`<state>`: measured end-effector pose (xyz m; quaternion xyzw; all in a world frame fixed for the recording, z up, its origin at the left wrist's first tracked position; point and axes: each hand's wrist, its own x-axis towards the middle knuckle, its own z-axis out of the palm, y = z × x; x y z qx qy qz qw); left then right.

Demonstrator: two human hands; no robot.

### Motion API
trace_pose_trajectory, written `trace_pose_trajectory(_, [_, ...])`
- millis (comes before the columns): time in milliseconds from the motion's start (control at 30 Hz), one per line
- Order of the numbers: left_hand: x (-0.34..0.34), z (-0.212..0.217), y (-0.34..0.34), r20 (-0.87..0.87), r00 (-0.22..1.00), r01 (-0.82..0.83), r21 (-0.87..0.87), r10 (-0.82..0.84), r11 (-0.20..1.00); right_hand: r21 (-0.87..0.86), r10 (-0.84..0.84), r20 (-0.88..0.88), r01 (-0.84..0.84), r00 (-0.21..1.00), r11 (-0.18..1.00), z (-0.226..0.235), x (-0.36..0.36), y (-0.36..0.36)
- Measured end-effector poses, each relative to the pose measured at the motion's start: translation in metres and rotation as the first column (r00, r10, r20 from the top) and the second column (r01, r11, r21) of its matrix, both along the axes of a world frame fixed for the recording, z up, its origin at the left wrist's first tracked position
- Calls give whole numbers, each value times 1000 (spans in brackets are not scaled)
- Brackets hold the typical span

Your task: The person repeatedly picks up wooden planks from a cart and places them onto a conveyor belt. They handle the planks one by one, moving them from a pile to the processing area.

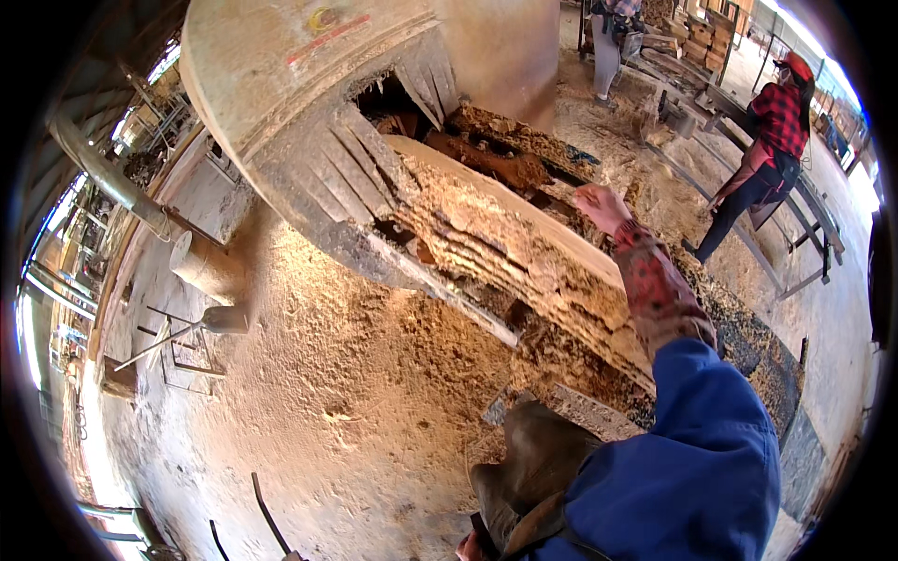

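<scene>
A thick wooden slab (524, 210) with a pale flat top and a rough, layered side lies on a machine bed, its far end under a large worn hood (309, 84). My right arm, in a patterned cuff and blue sleeve, reaches across the slab. My right hand (606, 208) is beyond its far edge, fingers curled together close to a rusty brown machine part (491, 161); what they hold, if anything, is hidden. Only a little of my left hand (470, 548) shows at the bottom edge, beside my dark trouser leg, its fingers mostly hidden.
Split grey flaps (346, 173) hang at the hood's opening. Sawdust (346, 346) covers the floor and machine bed. A log (208, 266) and a thin metal stand (187, 351) are at the left. Two people work at the upper right, one in a red checked shirt (778, 117) beside a long metal bench (804, 210).
</scene>
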<state>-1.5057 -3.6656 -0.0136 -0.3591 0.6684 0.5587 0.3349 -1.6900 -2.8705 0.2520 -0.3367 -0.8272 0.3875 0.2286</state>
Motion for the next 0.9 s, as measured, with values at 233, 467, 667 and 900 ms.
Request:
trace_pose_trajectory(233, [-35,27,59,6,1000,30,-26,-30,999,338,-226,319,113,920,934,-78,-104,108])
trace_pose_trajectory(467, [-37,42,83,24,1000,12,-90,-10,996,290,-211,467,77,859,954,-111,-153,140])
trace_pose_trajectory(667, [-47,50,99,27,1000,14,-105,-12,994,175,-189,379,131,906,976,-135,-146,156])
trace_pose_trajectory(900, [-57,54,103,6,1000,25,-102,-24,995,-266,77,255,-7,964,964,-106,-139,129])
